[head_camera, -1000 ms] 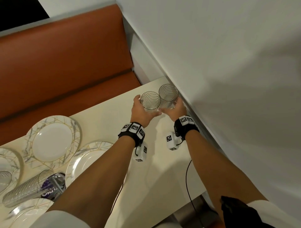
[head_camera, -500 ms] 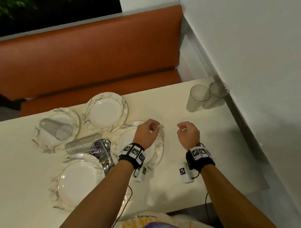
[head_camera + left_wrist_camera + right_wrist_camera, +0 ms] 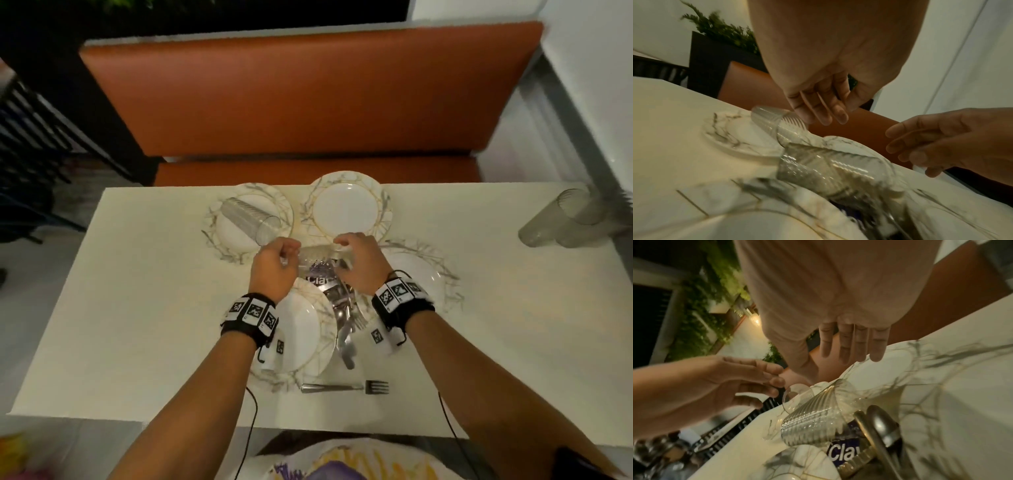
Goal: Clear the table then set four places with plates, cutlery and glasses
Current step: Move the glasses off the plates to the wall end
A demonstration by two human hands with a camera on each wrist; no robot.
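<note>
A ribbed clear glass (image 3: 317, 253) (image 3: 834, 168) (image 3: 812, 421) lies on its side among four marbled plates, partly on a cutlery bundle (image 3: 339, 301) (image 3: 875, 431) in a purple-labelled wrapper. My left hand (image 3: 274, 265) (image 3: 818, 105) hovers over its base end and my right hand (image 3: 358, 263) (image 3: 851, 344) over its mouth end. Both have loose fingers and grip nothing. A second glass (image 3: 250, 219) (image 3: 772, 120) lies on the far-left plate (image 3: 222, 236). Two upright glasses (image 3: 555, 222) stand at the table's far right corner.
Other plates sit at far middle (image 3: 346, 209), right (image 3: 421, 274) and near (image 3: 301, 329). A lone fork (image 3: 346, 387) lies by the front edge. An orange bench (image 3: 308, 96) runs behind the table, with a white wall at the right.
A second ago both hands held the two glasses at the wall corner. They let go, drew back empty, and now hover over the lying glass in the middle.
</note>
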